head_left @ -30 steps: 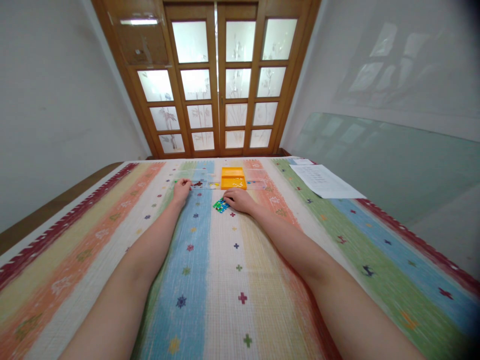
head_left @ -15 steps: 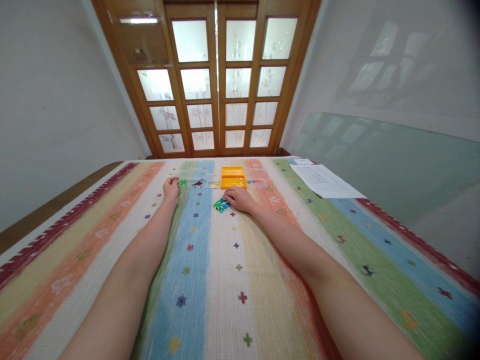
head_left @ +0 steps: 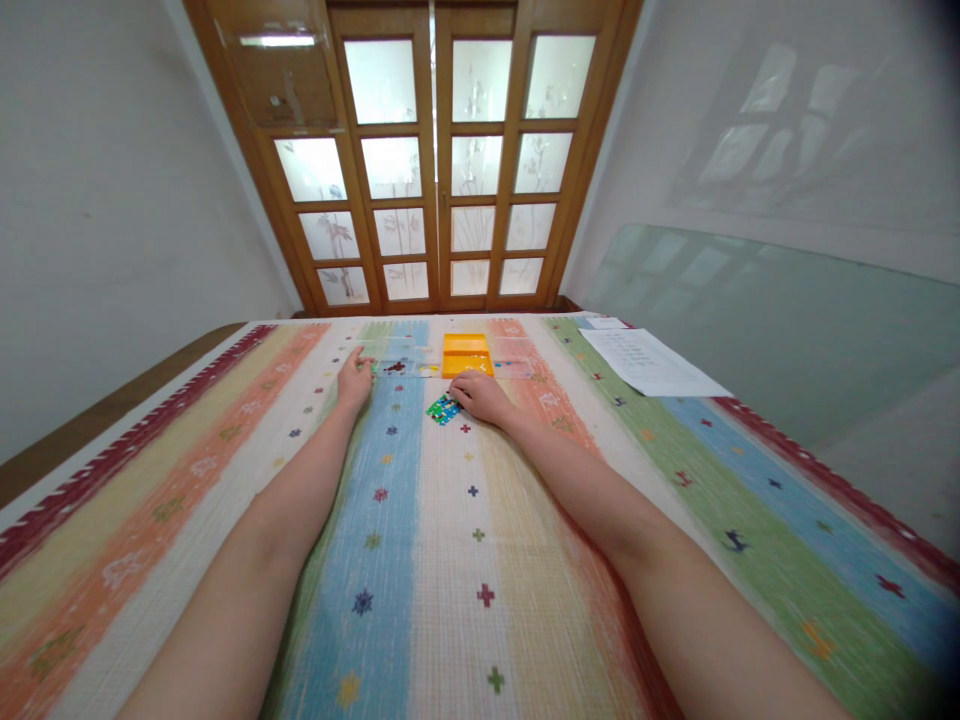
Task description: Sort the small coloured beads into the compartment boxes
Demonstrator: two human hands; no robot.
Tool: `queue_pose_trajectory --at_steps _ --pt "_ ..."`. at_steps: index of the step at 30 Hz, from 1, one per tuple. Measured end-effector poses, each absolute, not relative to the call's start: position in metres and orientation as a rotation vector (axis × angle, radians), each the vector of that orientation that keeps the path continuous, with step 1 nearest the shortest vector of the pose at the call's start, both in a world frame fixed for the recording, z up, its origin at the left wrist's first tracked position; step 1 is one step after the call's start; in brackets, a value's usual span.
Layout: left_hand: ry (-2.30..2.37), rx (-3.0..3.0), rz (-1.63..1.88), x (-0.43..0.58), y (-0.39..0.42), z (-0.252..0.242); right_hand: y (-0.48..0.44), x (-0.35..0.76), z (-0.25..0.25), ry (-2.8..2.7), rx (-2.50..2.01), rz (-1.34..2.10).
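My left hand (head_left: pixel 355 377) is over the clear box at the left, its fingers apart and covering most of the green pieces (head_left: pixel 373 369) there. Beside them lie dark brown pieces (head_left: pixel 395 368) and a few yellow ones (head_left: pixel 428 369) in the neighbouring clear compartments. My right hand (head_left: pixel 480 396) rests on the cloth with curled fingers closed on the right edge of a small mosaic panel (head_left: pixel 442 408), patterned in green, blue, white and dark bits. The panel lies tilted on the tablecloth; its right corner is hidden under my fingertips.
An open orange box (head_left: pixel 466 343) with small light pieces stands behind my right hand. To its right, a clear tray (head_left: pixel 514 369) holds a few blue and red pieces. Printed paper (head_left: pixel 649 362) lies at the right on the striped tablecloth (head_left: pixel 442 560). Glazed wooden doors (head_left: pixel 439 200) stand beyond.
My left hand has shifted right and its fingers have spread, now covering the green pieces that showed beside it. My right hand and the panel have hardly moved.
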State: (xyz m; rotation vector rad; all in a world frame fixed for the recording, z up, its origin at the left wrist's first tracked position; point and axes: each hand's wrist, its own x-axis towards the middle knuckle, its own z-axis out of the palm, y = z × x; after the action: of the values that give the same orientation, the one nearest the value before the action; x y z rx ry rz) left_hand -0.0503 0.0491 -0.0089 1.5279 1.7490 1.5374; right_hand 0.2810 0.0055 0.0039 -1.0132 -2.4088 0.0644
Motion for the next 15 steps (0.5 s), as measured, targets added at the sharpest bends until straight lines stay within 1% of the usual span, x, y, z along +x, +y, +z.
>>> queue_pose_trajectory --at_steps 4,8,11,15 --pt "1.69 2.083 1.23 -0.016 0.034 -0.002 0.007 0.282 0.006 -2.355 -1.117 -0.011" --pt "1.323 2.57 0.852 0.023 0.016 0.006 0.008 0.284 0.008 -2.277 -1.189 -0.046" --pt "1.064 2.756 0.693 0.04 0.005 0.011 0.011 0.286 0.007 -2.232 -1.222 -0.068" --pt "0.953 2.847 0.55 0.045 -0.002 0.017 0.015 0.287 0.005 -2.19 -1.257 -0.069"
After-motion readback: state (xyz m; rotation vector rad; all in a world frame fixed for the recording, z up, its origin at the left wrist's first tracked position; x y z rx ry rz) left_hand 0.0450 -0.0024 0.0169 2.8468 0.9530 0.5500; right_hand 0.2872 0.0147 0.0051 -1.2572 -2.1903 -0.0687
